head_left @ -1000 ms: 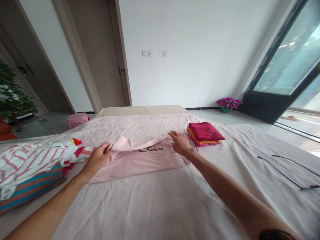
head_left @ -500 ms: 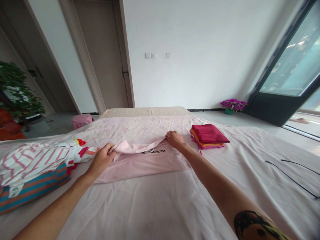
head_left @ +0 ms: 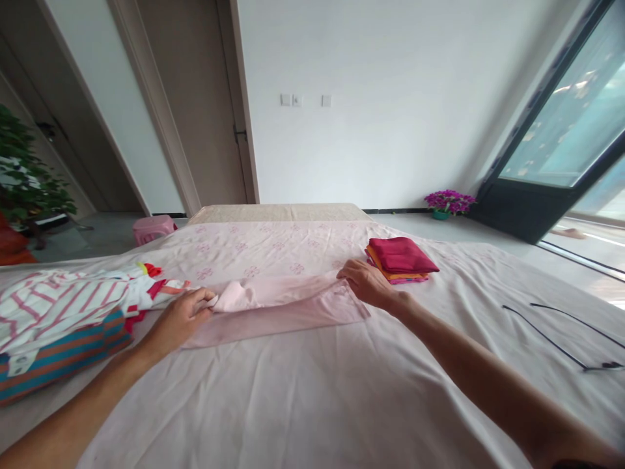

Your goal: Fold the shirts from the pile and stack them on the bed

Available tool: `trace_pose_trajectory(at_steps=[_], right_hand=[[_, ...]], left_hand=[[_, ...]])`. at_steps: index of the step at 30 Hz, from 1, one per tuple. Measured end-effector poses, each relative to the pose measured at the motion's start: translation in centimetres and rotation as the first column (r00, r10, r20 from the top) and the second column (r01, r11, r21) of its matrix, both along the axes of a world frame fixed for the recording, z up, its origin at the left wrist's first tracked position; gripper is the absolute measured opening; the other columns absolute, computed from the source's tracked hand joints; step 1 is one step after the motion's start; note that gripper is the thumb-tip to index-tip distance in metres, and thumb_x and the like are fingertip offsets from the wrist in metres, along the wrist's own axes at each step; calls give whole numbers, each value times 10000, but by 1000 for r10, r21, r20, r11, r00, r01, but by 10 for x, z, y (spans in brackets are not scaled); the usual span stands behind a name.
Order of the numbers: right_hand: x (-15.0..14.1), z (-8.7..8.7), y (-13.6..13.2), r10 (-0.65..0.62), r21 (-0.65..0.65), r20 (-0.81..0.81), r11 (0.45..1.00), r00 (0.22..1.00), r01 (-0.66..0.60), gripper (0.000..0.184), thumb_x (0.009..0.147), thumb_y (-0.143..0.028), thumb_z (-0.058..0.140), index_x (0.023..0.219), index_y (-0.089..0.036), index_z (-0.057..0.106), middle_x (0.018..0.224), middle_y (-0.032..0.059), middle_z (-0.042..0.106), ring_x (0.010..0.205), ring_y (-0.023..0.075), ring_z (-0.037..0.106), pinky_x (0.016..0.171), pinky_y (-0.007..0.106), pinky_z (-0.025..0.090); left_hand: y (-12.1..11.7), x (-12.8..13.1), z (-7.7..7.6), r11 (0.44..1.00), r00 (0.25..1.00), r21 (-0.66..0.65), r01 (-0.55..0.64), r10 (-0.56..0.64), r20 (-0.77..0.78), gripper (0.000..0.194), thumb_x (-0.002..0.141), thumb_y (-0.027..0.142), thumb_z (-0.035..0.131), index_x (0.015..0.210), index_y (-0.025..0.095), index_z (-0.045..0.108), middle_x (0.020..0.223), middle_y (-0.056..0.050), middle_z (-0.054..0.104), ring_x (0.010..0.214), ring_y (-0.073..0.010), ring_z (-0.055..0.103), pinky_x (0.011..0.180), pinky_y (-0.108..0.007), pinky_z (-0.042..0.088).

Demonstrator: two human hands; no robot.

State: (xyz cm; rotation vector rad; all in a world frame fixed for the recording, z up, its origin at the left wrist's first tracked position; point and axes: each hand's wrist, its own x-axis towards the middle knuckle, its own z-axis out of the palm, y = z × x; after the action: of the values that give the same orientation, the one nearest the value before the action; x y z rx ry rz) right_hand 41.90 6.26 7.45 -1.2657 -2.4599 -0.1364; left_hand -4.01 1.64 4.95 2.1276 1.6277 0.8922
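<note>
A pale pink shirt (head_left: pixel 283 320) lies on the bed, its upper part folded over into a narrow strip. My left hand (head_left: pixel 181 320) is closed on the left end of the fold, fingers pinching the cloth. At the right end, my right hand (head_left: pixel 366 284) grips the folded edge between thumb and fingers. The dark print on the shirt front is hidden under the fold. Just beyond my right hand sits a stack of folded clothes (head_left: pixel 403 255), dark red on top with orange and pink below.
Left of me lies a heap of striped clothes (head_left: pixel 63 316). Eyeglasses (head_left: pixel 583 369) rest on the bedsheet (head_left: pixel 273 404) at the right. Past the bed are a pink stool (head_left: pixel 154 229), a pot of purple flowers (head_left: pixel 449 203) and a leafy plant (head_left: pixel 29 176).
The shirt's raised edge has come down toward me, covering the dark print. Both hands have lowered with it, and my right hand has shifted slightly right.
</note>
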Motion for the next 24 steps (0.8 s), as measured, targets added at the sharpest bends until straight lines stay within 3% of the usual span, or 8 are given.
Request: trace_pose_trajectory(at_steps=[6,11,14,18,21,24], right_hand=[[2,-25,-34,70,-45,44,997,997,-68,456,686,30,445,983,-198,704,939,56,662,911,187,575,817,284,422],[-1,-16,-47,58,-154,78,987,995,-46,489,587,25,475,929,-221,723,903,36,702,911,202,594,836,307,416],[-12,-6,-46,-55,-196,-4,979,999,53,466,624,7,478,921,-244,735,929,23,719,909,194,616,796,290,427],[-52,-4,-38,-129,-366,-169,929,977,59,321,789,-126,496,991,-228,724,900,20,729,788,165,646,692,261,452],[-94,-12,-34,-43,-425,-266,902,963,-77,313,827,-182,510,1070,-206,705,928,29,728,783,152,652,719,255,475],[-139,-21,-36,62,-379,-290,909,955,-174,452,771,-187,595,1220,-213,642,1059,46,710,846,160,650,762,264,488]], left_hand=[[-17,-6,-18,998,1000,59,-17,15,24,145,726,282,496,820,220,588,851,-17,684,859,-205,653,814,-269,494],[-30,-5,-20,989,990,-46,138,-140,-34,197,701,167,414,763,218,594,865,-11,705,842,-177,660,804,-258,503],[-34,-10,-25,997,996,-48,68,-65,62,244,660,138,384,769,219,587,1021,-26,727,995,-194,666,901,-296,499],[-31,-26,-31,996,989,-10,-92,92,116,284,642,143,409,848,219,590,1099,-43,715,1097,-218,639,998,-357,466],[-29,-36,-32,1000,999,10,-26,25,37,404,635,138,434,983,205,628,1128,-55,695,1118,-224,619,1010,-374,458],[-27,-39,-32,998,997,59,31,-27,-66,416,674,145,456,1035,198,655,1163,-71,673,1124,-226,606,996,-371,463]])
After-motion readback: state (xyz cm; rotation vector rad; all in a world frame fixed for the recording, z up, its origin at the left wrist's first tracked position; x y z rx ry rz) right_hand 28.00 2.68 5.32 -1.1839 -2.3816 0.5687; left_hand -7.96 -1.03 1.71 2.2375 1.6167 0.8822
